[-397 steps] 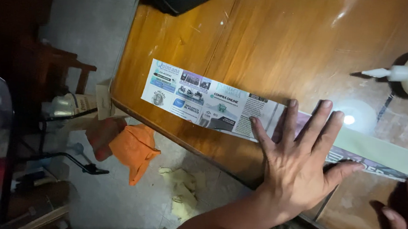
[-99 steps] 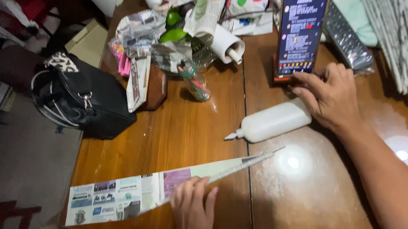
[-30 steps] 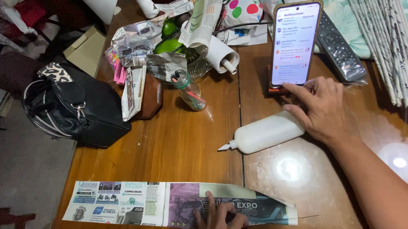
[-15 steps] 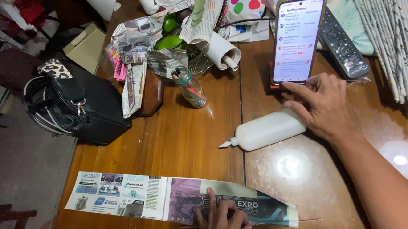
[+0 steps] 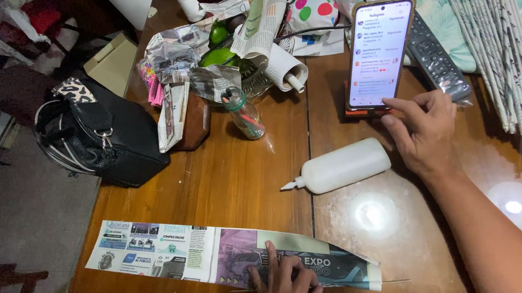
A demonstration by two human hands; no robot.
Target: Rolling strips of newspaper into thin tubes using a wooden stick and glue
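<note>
We see 2 bare hands over a wooden table. The left hand lies at the table's near edge, fingers spread and pressed flat on a long newspaper strip, which runs along that near edge from the near-left corner toward the middle. A thin stick pokes out from the strip's right end, lying on the wood.

The right hand reaches toward the far side of the table, fingers loosely open, with the index fingertip touching the lower right corner of a smartphone that stands upright on a small reddish stand. It grips nothing.

Between the 2 hands, a white glue bottle lies on its side, nozzle pointing toward the left edge. Just beside the phone, a dark remote control rests near the far edge, and rolled paper sticks fill the far-right corner. A small glass jar lies tilted by a heap of crumpled newspaper. A black handbag sits at the left edge.
</note>
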